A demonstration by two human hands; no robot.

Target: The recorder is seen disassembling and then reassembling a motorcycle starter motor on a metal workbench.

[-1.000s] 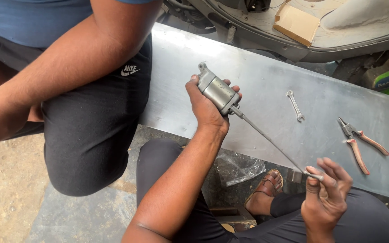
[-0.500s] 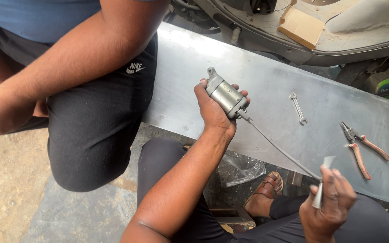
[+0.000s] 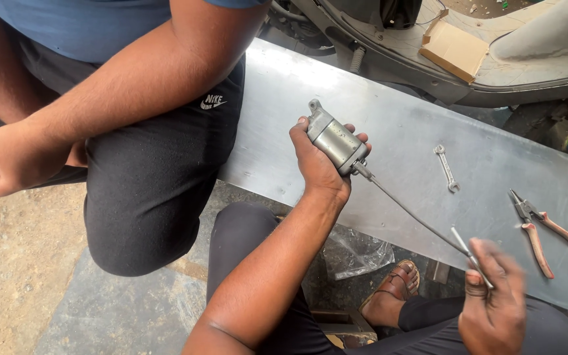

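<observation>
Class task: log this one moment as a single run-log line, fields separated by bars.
left hand: grips small metal motor | right hand: holds thin metal tool at cable end | metal sheet: spanner, pliers

a flat, tan cardboard box (image 3: 453,48) lies at the top right on the pale floorboard (image 3: 494,69) of a scooter, one flap raised. a white logo patch (image 3: 213,101) sits on another person's black shorts (image 3: 159,171).
</observation>
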